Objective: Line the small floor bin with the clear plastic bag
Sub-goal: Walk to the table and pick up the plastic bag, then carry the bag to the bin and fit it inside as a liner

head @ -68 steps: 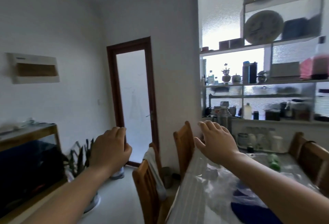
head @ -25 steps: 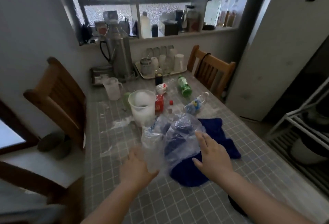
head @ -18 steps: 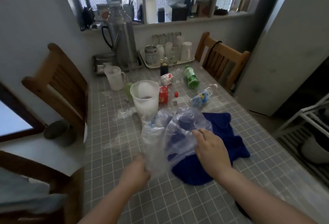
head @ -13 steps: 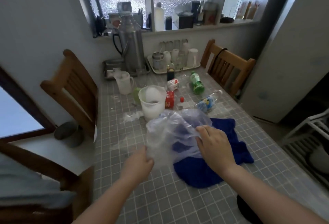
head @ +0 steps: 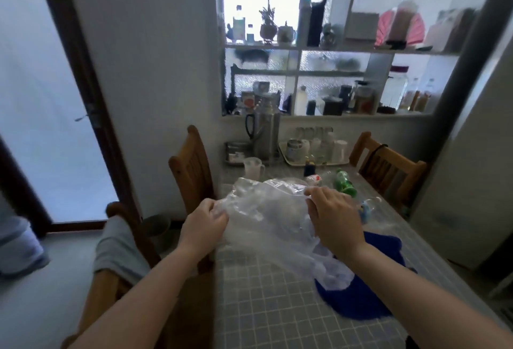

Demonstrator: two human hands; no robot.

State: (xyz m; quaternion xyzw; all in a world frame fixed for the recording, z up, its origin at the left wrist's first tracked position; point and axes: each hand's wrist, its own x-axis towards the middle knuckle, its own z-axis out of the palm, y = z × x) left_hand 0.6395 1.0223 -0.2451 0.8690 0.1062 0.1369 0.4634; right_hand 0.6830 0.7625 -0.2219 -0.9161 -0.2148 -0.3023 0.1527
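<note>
A crumpled clear plastic bag hangs above the tiled table, stretched between both hands. My left hand pinches its left edge. My right hand grips its upper right edge, and the bag's lower end trails down onto a blue cloth. A small round floor bin stands on the floor by the wall, left of the table, partly hidden behind a chair.
Wooden chairs stand at the table's left side and one at the far right. Bottles, a measuring cup, a steel flask and a tray of cups crowd the far end. A glass door is at left.
Both hands closed on the bag and lifted it off the table, spreading it between them. The view rose and swung left, bringing the door and floor bin into sight.
</note>
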